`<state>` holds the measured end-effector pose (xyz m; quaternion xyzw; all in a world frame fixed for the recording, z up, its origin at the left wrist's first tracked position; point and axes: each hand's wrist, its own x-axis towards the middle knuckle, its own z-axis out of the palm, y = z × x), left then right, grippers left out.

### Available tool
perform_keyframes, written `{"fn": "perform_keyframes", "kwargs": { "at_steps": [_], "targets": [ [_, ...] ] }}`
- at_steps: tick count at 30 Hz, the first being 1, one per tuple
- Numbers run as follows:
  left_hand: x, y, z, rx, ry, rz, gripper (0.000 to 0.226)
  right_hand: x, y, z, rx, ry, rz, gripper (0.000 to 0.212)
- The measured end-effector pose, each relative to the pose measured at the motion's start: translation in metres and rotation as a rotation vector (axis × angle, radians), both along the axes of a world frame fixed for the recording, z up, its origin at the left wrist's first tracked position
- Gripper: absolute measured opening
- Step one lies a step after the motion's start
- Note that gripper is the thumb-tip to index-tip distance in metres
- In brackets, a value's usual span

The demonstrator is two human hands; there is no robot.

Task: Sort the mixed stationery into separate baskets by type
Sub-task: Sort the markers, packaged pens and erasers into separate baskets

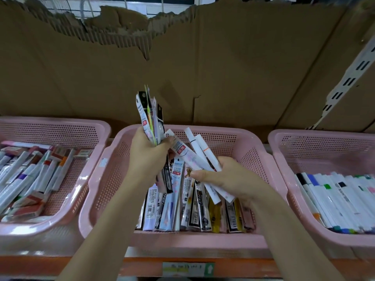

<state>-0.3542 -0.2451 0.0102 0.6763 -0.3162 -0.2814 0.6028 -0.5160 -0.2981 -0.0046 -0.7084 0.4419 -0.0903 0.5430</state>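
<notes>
With markers already laid in the right basket (280,151) at three o'clock, a fan of refill packets (150,118) is clutched by the left hand (148,153), white pens (203,153) by the right hand (227,177), while many packets are left unsorted in the middle basket (113,171).

Bare floor is showing along the left side of the middle basket (105,179); flat packets (194,207) are filling its right half, and the cardboard wall (223,78) is blocking passage behind
</notes>
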Motion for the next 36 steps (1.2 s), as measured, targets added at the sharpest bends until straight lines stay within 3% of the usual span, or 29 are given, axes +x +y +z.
{"fn": "perform_keyframes", "kwargs": {
  "at_steps": [5, 8, 12, 17, 20, 22, 25, 28, 30, 36],
  "targets": [
    [-0.011, -0.007, 0.002, -0.032, 0.068, -0.13, 0.018, -0.009, -0.004, 0.004, 0.077, 0.077, -0.043, 0.073],
    [-0.013, -0.009, 0.002, -0.013, 0.117, -0.154, 0.019, -0.011, -0.007, 0.004, 0.109, 0.072, -0.137, 0.071],
    [-0.012, -0.004, 0.006, 0.001, 0.292, -0.201, 0.029, -0.011, -0.008, 0.009, 0.063, 0.062, -0.175, 0.048],
    [-0.001, -0.002, 0.007, -0.008, 0.38, -0.125, 0.032, -0.005, -0.004, 0.014, 0.08, 0.003, -0.132, 0.079],
    [0.02, 0.0, 0.007, -0.008, 0.316, 0.044, 0.03, 0.0, -0.009, 0.02, 0.172, -0.175, -0.288, 0.068],
    [0.039, 0.003, 0.009, 0.026, 0.218, 0.039, 0.031, 0.002, -0.016, 0.02, 0.071, -0.144, -0.335, 0.051],
    [0.051, 0.0, 0.009, 0.125, -0.024, -0.148, 0.034, 0.01, -0.027, 0.009, -0.121, 0.073, -0.25, 0.035],
    [0.04, -0.01, 0.005, 0.272, -0.299, -0.338, 0.042, 0.024, -0.024, -0.007, -0.293, 0.441, -0.028, 0.017],
    [0.032, -0.018, -0.001, 0.28, -0.346, -0.406, 0.047, 0.031, -0.021, -0.018, -0.342, 0.62, 0.067, 0.022],
    [0.022, -0.036, -0.012, 0.307, -0.457, -0.437, 0.031, 0.028, -0.027, -0.023, -0.336, 0.739, 0.096, 0.019]
  ]
}}
